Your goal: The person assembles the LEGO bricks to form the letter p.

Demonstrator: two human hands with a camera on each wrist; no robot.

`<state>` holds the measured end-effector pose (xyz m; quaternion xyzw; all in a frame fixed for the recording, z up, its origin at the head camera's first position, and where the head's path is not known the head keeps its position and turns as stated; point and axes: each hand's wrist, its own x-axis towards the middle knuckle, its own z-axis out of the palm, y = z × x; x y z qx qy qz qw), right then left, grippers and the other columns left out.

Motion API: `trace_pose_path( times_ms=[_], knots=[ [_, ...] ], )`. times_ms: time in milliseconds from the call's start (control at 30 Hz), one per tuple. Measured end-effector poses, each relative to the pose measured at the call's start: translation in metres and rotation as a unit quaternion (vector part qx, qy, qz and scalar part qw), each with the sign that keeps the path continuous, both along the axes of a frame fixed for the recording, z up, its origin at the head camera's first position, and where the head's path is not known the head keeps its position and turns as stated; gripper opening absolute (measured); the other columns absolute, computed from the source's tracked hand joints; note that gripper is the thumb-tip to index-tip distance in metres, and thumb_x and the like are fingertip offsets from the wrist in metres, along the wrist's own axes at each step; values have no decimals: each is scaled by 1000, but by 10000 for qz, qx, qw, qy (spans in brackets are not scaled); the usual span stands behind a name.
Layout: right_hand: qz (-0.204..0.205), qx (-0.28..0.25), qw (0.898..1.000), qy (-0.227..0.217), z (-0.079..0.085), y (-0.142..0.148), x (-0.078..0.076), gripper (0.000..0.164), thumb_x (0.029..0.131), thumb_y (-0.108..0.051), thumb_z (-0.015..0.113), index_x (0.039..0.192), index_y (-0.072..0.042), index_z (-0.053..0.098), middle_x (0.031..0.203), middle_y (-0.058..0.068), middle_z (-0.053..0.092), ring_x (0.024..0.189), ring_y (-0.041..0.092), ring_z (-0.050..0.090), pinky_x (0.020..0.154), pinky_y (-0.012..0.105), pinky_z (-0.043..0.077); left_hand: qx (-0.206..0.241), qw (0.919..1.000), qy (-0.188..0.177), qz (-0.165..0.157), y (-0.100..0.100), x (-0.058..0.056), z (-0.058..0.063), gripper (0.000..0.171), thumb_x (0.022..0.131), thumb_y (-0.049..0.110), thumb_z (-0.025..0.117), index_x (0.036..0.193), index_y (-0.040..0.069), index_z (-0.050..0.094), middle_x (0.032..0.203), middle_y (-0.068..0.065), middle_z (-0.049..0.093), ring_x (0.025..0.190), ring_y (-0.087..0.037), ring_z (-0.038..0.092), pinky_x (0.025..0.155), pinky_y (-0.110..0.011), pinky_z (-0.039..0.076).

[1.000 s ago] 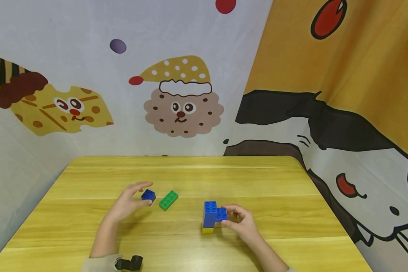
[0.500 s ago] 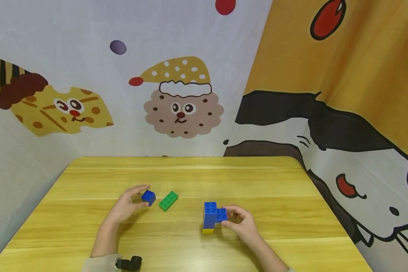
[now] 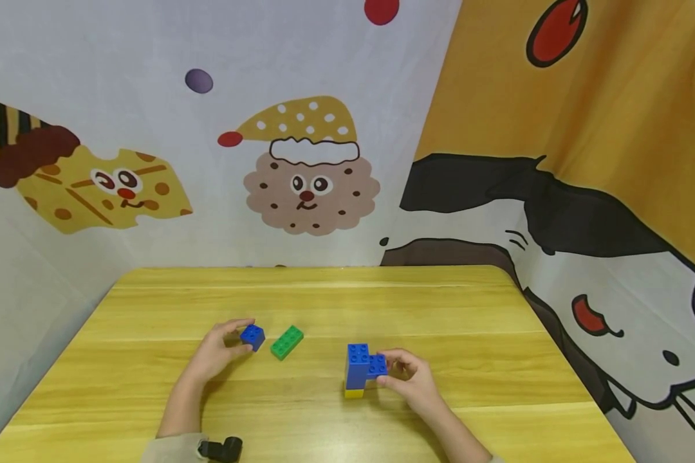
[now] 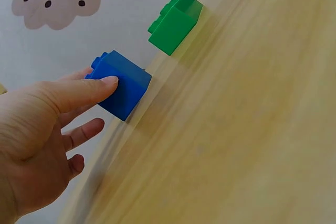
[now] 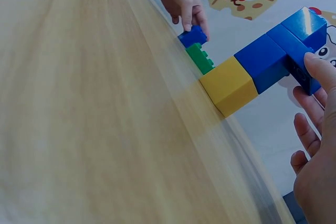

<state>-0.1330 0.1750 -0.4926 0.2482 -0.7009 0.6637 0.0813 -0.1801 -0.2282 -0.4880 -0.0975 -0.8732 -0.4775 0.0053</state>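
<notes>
My left hand (image 3: 215,350) pinches a small blue toy brick (image 4: 123,85) between thumb and index finger. The brick is on the table, studs up. A longer green brick (image 3: 287,342) lies just right of it, untouched. Further right stands a small tower with a yellow brick (image 5: 229,86) at the bottom and blue bricks (image 3: 358,366) stacked on it. One blue brick (image 3: 377,366) juts out from the tower's right side, above the table. That jutting brick is held between the thumb and fingers of my right hand (image 3: 410,381).
The wood-grain table (image 3: 301,296) reaches back to a cloth (image 3: 168,38) printed with cartoon figures. A black wrist device (image 3: 222,449) sits at the left sleeve.
The fingers of my left hand have come down and closed onto the small blue brick. My right hand and the tower have stayed where they were.
</notes>
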Motion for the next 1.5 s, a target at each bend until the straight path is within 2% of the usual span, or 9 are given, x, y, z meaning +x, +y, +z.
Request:
trace_pose_path(
  times_ms=[233,433,633,767,867,1100,1267,1500],
  knots=[
    [10,-3,10000,6,-1,0,-1,34,76,14,71,108,7,64,88,2,63,76,28,49,65,28,41,-35,9999,80,89,-1,0,0,46,84,4,72,129,4,58,121,-24,55,108,-40,52,88,-61,41],
    [3,85,9999,77,-1,0,-3,34,74,18,70,106,9,64,85,4,62,73,32,46,61,33,38,-85,9996,109,253,-2,-2,-2,42,83,6,74,124,4,61,112,-20,57,103,-36,54,85,-57,44],
    [16,179,9998,82,16,-4,3,32,74,20,68,104,12,63,83,5,61,71,35,44,59,38,37,-108,9992,66,368,1,-1,1,41,84,9,74,122,6,62,109,-18,55,103,-36,55,82,-53,47],
    [62,129,9998,127,24,-7,6,32,75,20,68,105,11,63,84,6,61,72,35,45,60,37,37,-116,9989,71,441,3,1,6,42,84,13,75,123,7,61,106,-16,54,99,-32,51,74,-42,46],
    [88,105,9998,172,20,-6,4,33,74,21,68,105,11,63,85,6,62,72,36,45,59,38,37,-61,9984,186,538,7,1,11,43,82,12,76,123,6,62,104,-14,54,94,-28,47,69,-36,41],
    [93,60,9998,176,-2,0,-2,35,73,21,69,106,8,64,85,3,62,72,32,47,59,37,38,96,9975,452,532,20,7,29,43,81,20,78,120,8,63,106,-12,56,94,-29,44,67,-35,39],
    [20,54,9999,93,-5,1,-2,35,75,17,70,107,6,65,87,1,62,73,31,47,61,33,40,267,9956,701,556,34,11,46,43,80,25,79,117,8,65,104,-14,56,92,-31,44,65,-35,37],
    [56,81,9999,122,-6,2,-4,36,73,20,70,106,6,65,86,1,62,72,31,46,59,36,39,442,9924,1063,426,54,18,66,40,77,21,82,113,9,68,100,-5,58,88,-24,43,66,-33,38]
  ],
)
